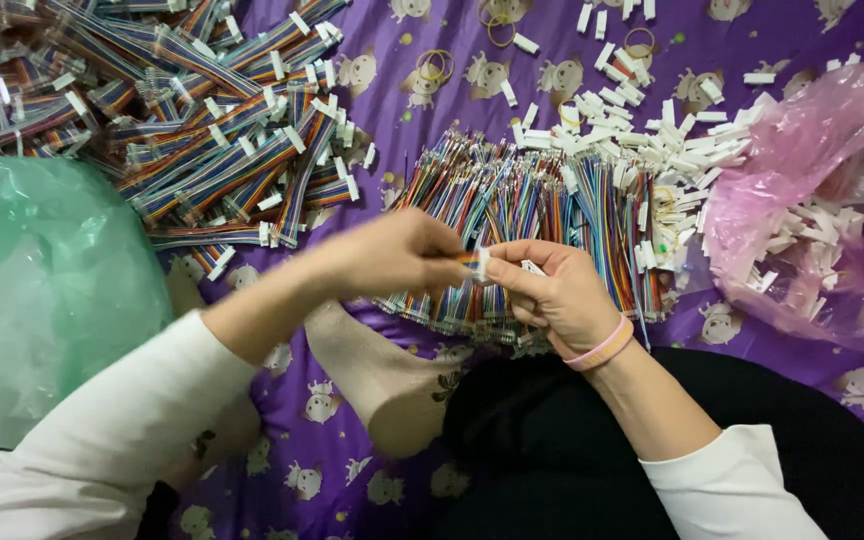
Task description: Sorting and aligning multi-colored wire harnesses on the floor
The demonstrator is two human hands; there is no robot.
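Both the left hand (392, 255) and right hand (552, 295) pinch one white connector (479, 264) above loose coloured wires (532, 215).

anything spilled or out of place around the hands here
Yes, mildly: small white connectors lie scattered loose across the purple cloth, spilling from the open pink bag. A few yellow rubber bands lie stray too.

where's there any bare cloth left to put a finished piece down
Bare purple cloth shows between the finished cable heap and the loose white connectors, holding only some rubber bands. A smaller patch lies below the pink bag. Around the left hand and right hand, the loose wires crowd everything.
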